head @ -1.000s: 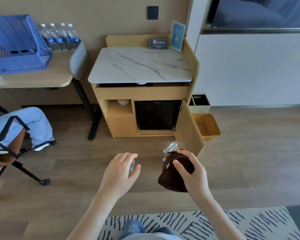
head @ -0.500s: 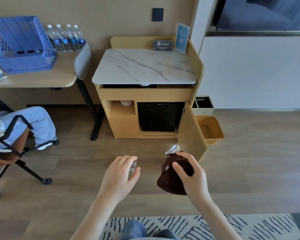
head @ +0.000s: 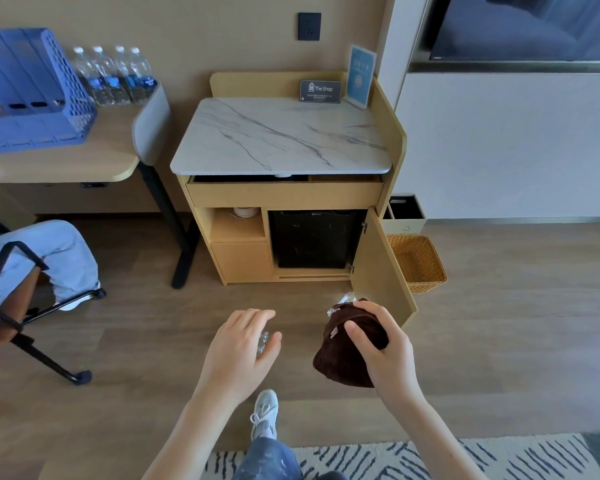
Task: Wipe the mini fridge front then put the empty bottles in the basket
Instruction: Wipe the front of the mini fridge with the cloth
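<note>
Bottles fill both grips: your left hand (head: 238, 351) closes on one bottle (head: 262, 342), your right hand (head: 383, 351) clasps cloth (head: 343, 355) and another. Carry them round the open door (head: 383, 268) to the basket (head: 418, 263), then drop them inside

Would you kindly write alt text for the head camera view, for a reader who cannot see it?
A person's right hand grips a brown cloth and a crumpled clear bottle, while the left hand holds another bottle. Ahead stands a cabinet with its door open on a black mini fridge, with a wicker basket beside it.
</note>
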Motion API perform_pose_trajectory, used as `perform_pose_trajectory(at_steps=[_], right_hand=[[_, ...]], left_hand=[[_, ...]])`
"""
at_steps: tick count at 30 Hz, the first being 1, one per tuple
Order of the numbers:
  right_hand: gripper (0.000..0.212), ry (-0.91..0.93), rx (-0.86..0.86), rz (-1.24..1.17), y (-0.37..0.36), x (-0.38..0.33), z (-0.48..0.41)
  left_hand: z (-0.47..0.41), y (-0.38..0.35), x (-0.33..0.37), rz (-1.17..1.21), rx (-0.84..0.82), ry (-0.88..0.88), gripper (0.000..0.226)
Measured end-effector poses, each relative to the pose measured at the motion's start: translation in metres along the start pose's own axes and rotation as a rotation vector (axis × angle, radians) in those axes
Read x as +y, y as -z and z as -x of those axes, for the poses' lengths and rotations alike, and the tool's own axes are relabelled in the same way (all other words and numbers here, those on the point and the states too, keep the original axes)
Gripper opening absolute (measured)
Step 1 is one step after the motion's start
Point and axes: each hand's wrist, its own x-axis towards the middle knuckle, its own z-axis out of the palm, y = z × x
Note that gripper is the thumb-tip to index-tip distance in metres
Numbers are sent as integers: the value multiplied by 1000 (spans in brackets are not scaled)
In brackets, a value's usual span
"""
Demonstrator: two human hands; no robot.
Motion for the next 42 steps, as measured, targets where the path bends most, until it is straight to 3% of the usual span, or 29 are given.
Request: perform_pose_trajectory(at_steps=[5,14,22,25,30,35,42], right_hand=[[33,-3,29,33,-23,-1,-52],[31,-67,93,103,-91,0,-181],[40,-104,142,95,-124,-4,-290],[34,-135,132,89,-131,15,-328],[33,-170,89,112,-146,87,-394],[35,-160,46,114,-171,205,-452],[33,-117,31,99,-209,391,-500]], left_hand=[[-56,-1,-27,-3,-32,-15,43],[-198,-19,-104,23,-114,-80,33],[-316,-31,-153,30,-197,-137,41],[-352,-55,-169,26,-212,-130,38],[-389,-128,-198,25,-229,-69,37],[-410,-237,-238,20,-203,8,43],[-417,-414,-325,-17,-223,-83,53]])
